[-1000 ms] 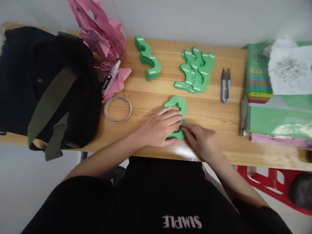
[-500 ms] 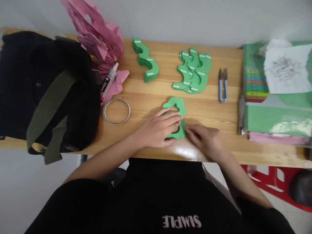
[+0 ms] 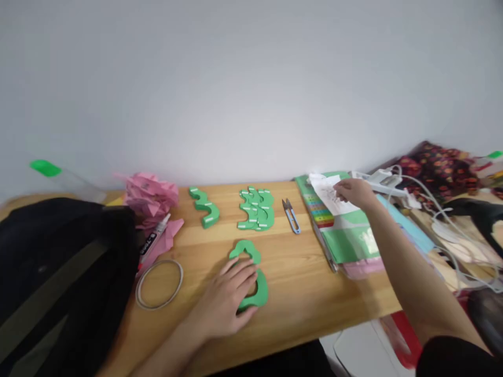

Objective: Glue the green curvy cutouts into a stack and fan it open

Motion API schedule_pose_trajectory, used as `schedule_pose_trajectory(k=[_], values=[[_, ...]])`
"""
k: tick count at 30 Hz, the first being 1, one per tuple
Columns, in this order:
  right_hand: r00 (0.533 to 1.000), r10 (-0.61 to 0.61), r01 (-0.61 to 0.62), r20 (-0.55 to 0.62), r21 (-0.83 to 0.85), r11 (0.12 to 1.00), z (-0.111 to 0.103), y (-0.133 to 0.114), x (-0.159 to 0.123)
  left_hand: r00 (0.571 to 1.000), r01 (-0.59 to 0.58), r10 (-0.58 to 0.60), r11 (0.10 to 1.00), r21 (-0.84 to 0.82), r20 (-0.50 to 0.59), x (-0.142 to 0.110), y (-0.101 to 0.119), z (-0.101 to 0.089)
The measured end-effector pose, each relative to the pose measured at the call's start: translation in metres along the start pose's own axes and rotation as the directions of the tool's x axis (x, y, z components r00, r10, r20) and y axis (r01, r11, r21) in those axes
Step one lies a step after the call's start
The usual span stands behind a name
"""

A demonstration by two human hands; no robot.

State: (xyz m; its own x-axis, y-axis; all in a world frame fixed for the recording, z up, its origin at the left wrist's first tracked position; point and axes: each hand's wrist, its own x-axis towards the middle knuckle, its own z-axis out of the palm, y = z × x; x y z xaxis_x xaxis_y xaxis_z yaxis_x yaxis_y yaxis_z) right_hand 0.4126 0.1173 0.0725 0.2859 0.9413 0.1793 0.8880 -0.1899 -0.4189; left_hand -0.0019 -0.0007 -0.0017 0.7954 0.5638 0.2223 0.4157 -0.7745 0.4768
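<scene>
Hands: right hand (image 3: 356, 192) left the green shape (image 3: 251, 277), now pinching white paper (image 3: 332, 196).
Left hand (image 3: 228, 301): flat, fingers spread, pressing shape down.

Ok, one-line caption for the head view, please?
Left hand pressing a green foam shape on the wooden table while the right hand touches a white paper.

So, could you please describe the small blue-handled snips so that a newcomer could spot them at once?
Start at the wooden table and find the spread pile of green foam shapes near the wall. Just right of it, before the stack of coloured sheets, lie the snips: the only metal-bladed, blue-handled tool there.
</scene>
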Motion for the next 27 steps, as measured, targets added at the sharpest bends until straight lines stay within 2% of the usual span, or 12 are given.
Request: schedule_pose_trajectory(k=[3, 10, 17, 21, 23, 25, 27], values=[[0.998, 0.063, -0.061, 0.009, -0.129, 0.99, 0.003, 0.0, 0.012, 1.0, 0.008, -0.008, 1.0, 0.013, 0.011, 0.0, 0.001, 0.0], [0.993, 0.114, -0.12, -0.038, -0.316, 0.941, -0.01, 0.004, 0.013, 0.999, 0.034, -0.034, 0.999, 0.006, 0.035, 0.0, 0.002, -0.001], [0.991, 0.103, -0.125, -0.084, -0.326, 0.937, -0.011, -0.009, 0.006, 1.0, 0.003, -0.004, 1.0, 0.022, 0.028, 0.001, 0.004, -0.004], [0.997, 0.057, -0.072, -0.057, -0.308, 0.949, -0.013, -0.031, -0.006, 0.996, -0.009, 0.013, 0.999, 0.051, -0.083, -0.004, 0.004, -0.019], [0.999, 0.028, -0.038, -0.039, -0.288, 0.957, -0.012, -0.043, -0.019, 0.976, 0.111, -0.094, 0.991, 0.077, -0.195, -0.01, 0.0, -0.027], [0.999, -0.039, 0.033, -0.023, -0.228, 0.973, -0.007, -0.056, -0.039, 0.921, 0.291, -0.238, 0.947, 0.139, -0.307, -0.018, -0.005, -0.029], [0.99, -0.139, 0.138, 0.0, -0.121, 0.983, 0.0, -0.069, -0.064, 0.905, 0.361, -0.297, 0.915, 0.182, -0.306, -0.025, -0.008, -0.025]])
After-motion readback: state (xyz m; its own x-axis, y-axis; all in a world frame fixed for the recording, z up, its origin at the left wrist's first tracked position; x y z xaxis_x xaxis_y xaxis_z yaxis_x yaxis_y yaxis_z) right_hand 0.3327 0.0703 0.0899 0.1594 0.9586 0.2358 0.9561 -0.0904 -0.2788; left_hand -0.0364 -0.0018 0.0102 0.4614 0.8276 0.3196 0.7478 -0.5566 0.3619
